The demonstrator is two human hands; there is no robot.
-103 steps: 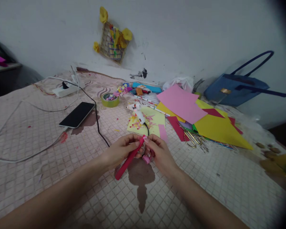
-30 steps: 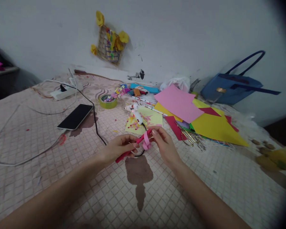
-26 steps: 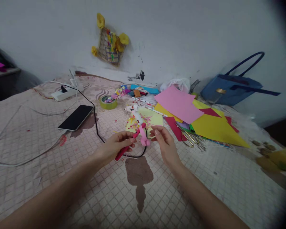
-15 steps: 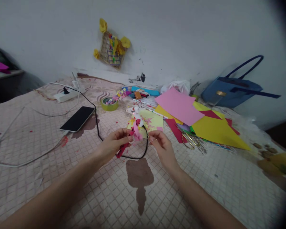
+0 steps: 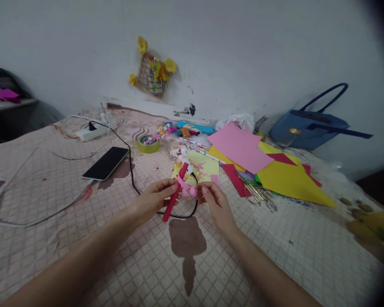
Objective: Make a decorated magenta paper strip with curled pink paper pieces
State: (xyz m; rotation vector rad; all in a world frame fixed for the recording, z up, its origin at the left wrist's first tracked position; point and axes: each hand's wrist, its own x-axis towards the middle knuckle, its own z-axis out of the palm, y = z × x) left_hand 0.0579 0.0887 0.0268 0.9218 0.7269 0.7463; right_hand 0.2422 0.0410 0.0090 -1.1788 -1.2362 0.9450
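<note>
A dark pink stick (image 5: 170,208) is pinched in my left hand (image 5: 153,197), tilted with its upper end to the right. From its upper part a curled light pink paper strip (image 5: 188,189) extends to the right. My right hand (image 5: 215,204) has its thumb and fingertips pressed together at the strip's right end. Behind the hands, a white glue gun (image 5: 179,152) with a black cable (image 5: 132,168) lies by a pale yellow sheet (image 5: 206,164) strewn with small pink and yellow pieces.
A phone (image 5: 106,163) and a power strip (image 5: 94,131) lie at the left. A green tape roll (image 5: 148,145) is at the back. Coloured papers (image 5: 240,147), scissors (image 5: 256,192) and a blue bag (image 5: 307,128) are at the right.
The stick has turned so that its length shows more fully, and the pink strip now curls out to the right, near my right fingertips. The view has tilted up slightly.
</note>
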